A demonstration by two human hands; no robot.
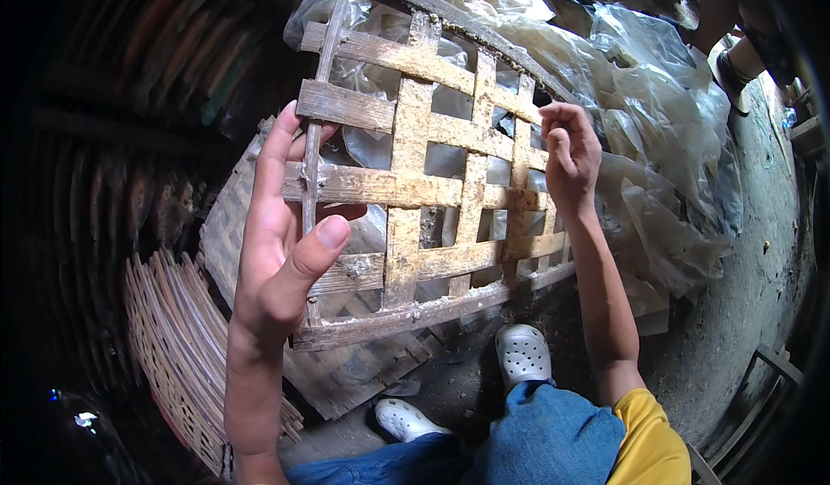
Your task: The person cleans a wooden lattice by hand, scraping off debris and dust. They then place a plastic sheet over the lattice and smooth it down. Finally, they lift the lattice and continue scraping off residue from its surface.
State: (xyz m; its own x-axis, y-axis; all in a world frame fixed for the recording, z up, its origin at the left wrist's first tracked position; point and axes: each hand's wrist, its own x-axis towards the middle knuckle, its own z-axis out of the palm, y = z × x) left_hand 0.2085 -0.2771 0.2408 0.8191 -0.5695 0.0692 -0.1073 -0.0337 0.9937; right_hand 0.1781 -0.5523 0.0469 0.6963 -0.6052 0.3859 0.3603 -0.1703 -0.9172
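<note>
A woven wooden lattice panel [405,190], probably of split bamboo, stands tilted in front of me. Its flat slats cross with open gaps between them, and pale dusty residue clings to the slats and lower rail. My left hand [285,245] holds the panel's left edge, fingers partly behind the thin end bar and thumb in front. At the opposite side, my right hand [572,154] is raised against the slat ends with its fingers curled. Whether it grips the panel or something small cannot be made out.
Crumpled clear plastic sheeting [648,115] is heaped behind the panel. A stack of slatted panels [185,349] stands at lower left, beside a flat woven mat [353,371]. Another person's foot [736,73] shows at upper right on the concrete floor [768,225]. A wooden frame [746,394] lies at lower right.
</note>
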